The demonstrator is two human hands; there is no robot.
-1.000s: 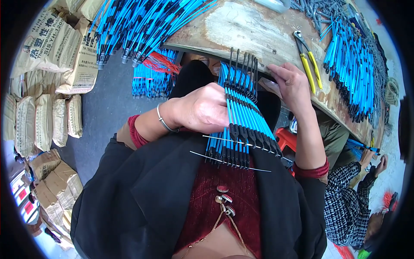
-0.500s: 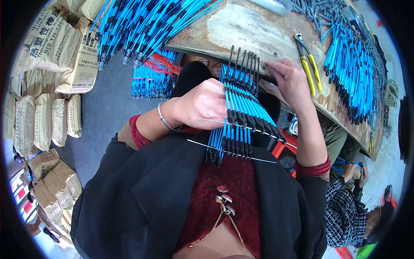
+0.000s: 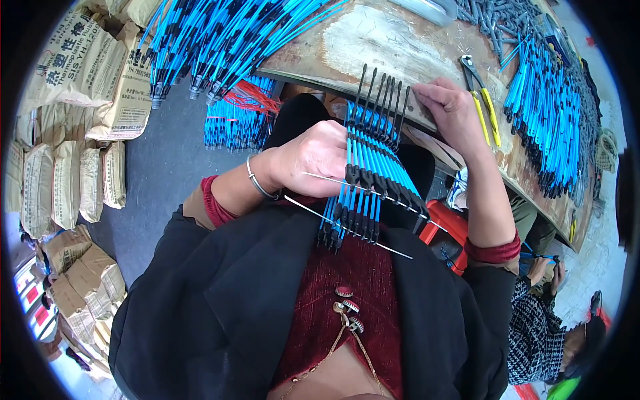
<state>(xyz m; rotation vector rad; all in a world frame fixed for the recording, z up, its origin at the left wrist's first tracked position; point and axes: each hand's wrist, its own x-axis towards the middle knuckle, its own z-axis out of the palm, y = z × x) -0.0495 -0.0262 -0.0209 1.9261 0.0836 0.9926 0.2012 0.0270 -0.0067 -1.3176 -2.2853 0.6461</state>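
My left hand (image 3: 319,160) is closed around one side of a row of thin blue rods (image 3: 381,163) with black ends, held in front of my chest. One thin metal wire (image 3: 323,178) runs through the black ends on the upper layer. A second wire (image 3: 393,250) crosses the lower layer, slanting down to the right. Several thin black stems (image 3: 375,93) stick up from the far end of the row. Just right of these stems, my right hand (image 3: 455,117) is closed in a pinch by the table edge; whatever its fingertips hold is too small to tell.
Yellow-handled pliers (image 3: 489,117) lie on the worn wooden table (image 3: 360,40). Piles of blue rods lie at the far left (image 3: 220,40) and right (image 3: 543,120), beside grey pieces (image 3: 483,17). A red stool (image 3: 448,230) stands below. Paper sacks (image 3: 73,80) line the left; a person (image 3: 540,333) works at right.
The near right end of the rod row has shifted slightly left, and the lower wire slants more steeply. My right hand has moved a little up and right, still pinched.
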